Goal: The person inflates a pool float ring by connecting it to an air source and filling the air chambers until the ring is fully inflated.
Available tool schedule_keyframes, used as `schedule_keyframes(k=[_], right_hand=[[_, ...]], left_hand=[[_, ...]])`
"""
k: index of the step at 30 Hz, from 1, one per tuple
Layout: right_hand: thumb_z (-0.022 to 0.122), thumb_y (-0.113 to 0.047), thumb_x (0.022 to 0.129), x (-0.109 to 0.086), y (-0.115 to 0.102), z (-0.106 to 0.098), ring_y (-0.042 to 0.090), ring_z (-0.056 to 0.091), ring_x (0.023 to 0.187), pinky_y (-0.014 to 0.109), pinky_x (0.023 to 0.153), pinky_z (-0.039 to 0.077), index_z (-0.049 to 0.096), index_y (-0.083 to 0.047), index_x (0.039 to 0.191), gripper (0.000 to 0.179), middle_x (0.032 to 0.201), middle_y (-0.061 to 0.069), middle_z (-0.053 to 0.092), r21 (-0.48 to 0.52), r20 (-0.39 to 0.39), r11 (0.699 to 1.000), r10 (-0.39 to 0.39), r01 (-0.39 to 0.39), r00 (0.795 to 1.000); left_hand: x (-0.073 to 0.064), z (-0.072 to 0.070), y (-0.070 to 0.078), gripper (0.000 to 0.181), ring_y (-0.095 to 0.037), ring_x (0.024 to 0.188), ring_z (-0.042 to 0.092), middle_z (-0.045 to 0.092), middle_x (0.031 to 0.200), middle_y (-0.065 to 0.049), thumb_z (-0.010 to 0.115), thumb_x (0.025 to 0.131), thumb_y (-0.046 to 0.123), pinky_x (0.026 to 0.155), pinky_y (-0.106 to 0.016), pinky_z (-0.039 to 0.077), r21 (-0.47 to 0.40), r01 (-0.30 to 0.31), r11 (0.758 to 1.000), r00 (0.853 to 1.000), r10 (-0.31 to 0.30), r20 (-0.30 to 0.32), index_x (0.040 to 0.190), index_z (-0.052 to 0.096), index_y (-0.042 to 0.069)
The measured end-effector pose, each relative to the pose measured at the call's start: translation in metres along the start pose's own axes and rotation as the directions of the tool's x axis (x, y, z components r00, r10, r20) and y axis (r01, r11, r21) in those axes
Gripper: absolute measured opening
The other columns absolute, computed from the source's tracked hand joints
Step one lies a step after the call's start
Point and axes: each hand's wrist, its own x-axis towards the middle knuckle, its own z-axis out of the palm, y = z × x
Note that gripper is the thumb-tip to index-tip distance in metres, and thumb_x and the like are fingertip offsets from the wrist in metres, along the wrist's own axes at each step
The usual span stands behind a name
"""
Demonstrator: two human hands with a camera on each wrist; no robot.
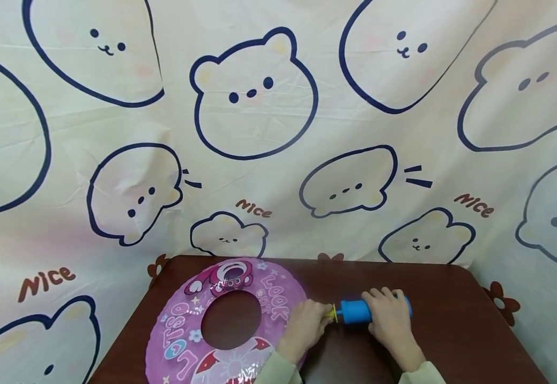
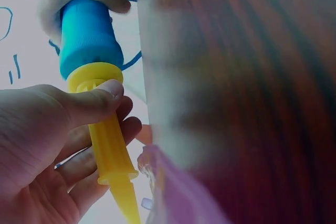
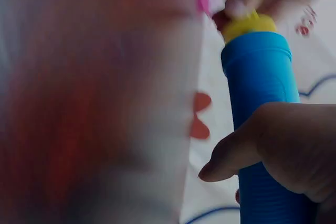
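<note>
A blue hand air pump (image 1: pixel 353 312) with a yellow nozzle (image 2: pixel 110 148) is held sideways above the table. My left hand (image 1: pixel 305 326) pinches the nozzle near its collar, thumb on one side and fingers behind. Around the blue barrel, my right hand (image 1: pixel 389 319) has its fingers wrapped; its thumb shows along the barrel in the right wrist view. A puffed-out pink swim ring (image 1: pixel 189 320) with printed letters and a cartoon bear lies left of the pump, partly under my left forearm. In the left wrist view, the nozzle tip points down beside the ring's edge (image 2: pixel 181 190).
The dark brown table (image 1: pixel 465 320) carries the ring and extends to the right of the pump. A pale cloth (image 1: pixel 268 176) printed with bear outlines hangs behind the table and along its sides.
</note>
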Motion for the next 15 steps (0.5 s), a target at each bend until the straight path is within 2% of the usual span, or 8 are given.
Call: schedule_keyframes(k=[5,9,15], right_hand=[[0.092,-0.01,0.061,-0.005,0.037,-0.008,0.035,0.063,0.097,0.061,0.091,0.046,0.077,-0.011,0.109,0.05,0.103,0.008,0.075,0.031,-0.068,0.997,0.078,-0.076,0.995],[0.09,-0.007,0.06,-0.011,0.063,-0.014,0.038,0.061,0.094,0.065,0.094,0.043,0.077,-0.007,0.105,0.047,0.099,0.013,0.075,0.065,-0.123,0.991,0.126,-0.119,0.984],[0.091,-0.007,0.059,-0.014,0.079,-0.021,0.044,0.06,0.096,0.071,0.099,0.038,0.076,-0.002,0.107,0.051,0.103,0.02,0.074,0.095,-0.129,0.983,0.171,-0.159,0.977]], left_hand=[[0.001,-0.004,-0.002,0.007,-0.009,0.061,0.061,0.075,0.075,0.008,0.087,0.088,0.026,0.056,-0.022,0.047,-0.051,0.042,0.998,0.999,-0.041,0.012,0.091,0.08,0.025],[0.002,-0.004,-0.003,0.009,-0.009,0.059,0.058,0.073,0.073,0.008,0.086,0.089,0.026,0.055,-0.022,0.046,-0.065,0.05,0.997,0.999,-0.048,0.025,0.087,0.078,0.024],[0.0,-0.006,-0.006,0.016,-0.006,0.059,0.057,0.071,0.07,0.009,0.086,0.089,0.027,0.056,-0.02,0.045,-0.06,0.056,0.997,0.998,-0.055,0.022,0.08,0.073,0.024]])
